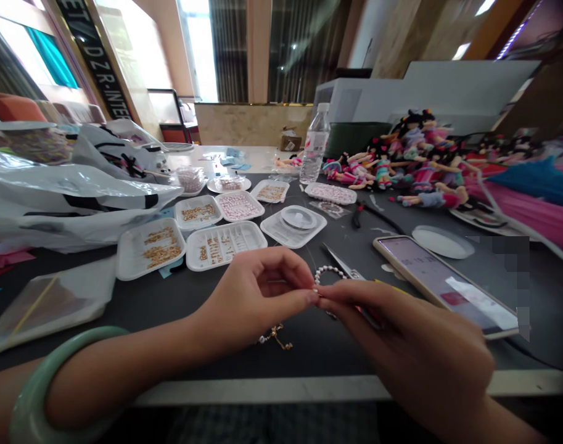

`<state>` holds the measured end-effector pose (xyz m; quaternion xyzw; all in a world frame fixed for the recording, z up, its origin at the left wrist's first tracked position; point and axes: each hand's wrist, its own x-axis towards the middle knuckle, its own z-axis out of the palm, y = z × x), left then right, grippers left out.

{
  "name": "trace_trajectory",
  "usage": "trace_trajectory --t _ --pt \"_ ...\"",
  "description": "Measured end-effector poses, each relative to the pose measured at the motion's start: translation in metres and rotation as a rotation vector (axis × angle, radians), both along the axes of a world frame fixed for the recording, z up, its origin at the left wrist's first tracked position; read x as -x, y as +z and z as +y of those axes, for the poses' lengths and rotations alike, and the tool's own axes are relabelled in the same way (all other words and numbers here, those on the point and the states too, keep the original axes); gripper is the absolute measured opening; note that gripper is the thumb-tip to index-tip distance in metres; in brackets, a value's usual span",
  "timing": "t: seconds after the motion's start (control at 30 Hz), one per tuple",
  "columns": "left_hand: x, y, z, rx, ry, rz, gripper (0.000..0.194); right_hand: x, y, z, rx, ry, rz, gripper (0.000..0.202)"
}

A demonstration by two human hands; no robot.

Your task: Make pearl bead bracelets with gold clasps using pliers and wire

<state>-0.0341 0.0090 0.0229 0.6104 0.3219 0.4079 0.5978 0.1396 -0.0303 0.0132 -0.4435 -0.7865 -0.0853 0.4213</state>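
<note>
My left hand [258,290] and my right hand [415,333] meet fingertip to fingertip above the dark table. Both pinch the end of a beaded bracelet [330,269], whose loop of pale beads shows just behind the fingertips. Under my left hand lies a gold charm piece [275,336] with a white bead. Scissors [343,262] rest behind the bracelet, their handles partly hidden by my right hand.
Trays of gold parts [161,246] and pink beads [238,205] stand beyond my left hand, near a spool on a white tray [294,225]. A phone [447,287] lies at right. Farther back are a bottle [314,145], pliers [357,216], dolls [420,160] and plastic bags [68,191].
</note>
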Motion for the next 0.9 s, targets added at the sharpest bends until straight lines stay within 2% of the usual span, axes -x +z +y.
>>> trace_trajectory --t 0.2,0.63,0.9 --pt "0.0 -0.0015 -0.002 0.0 0.014 -0.023 0.011 0.0004 -0.0034 0.0028 0.044 0.061 0.056 0.005" --pt "0.0025 -0.0022 0.0019 0.059 -0.085 -0.071 0.011 -0.0047 0.0037 0.006 0.245 0.234 0.325 0.02" --pt "0.0033 -0.0008 0.0061 0.091 -0.132 -0.107 0.015 -0.0041 0.0065 0.0102 0.391 0.318 0.473 0.013"
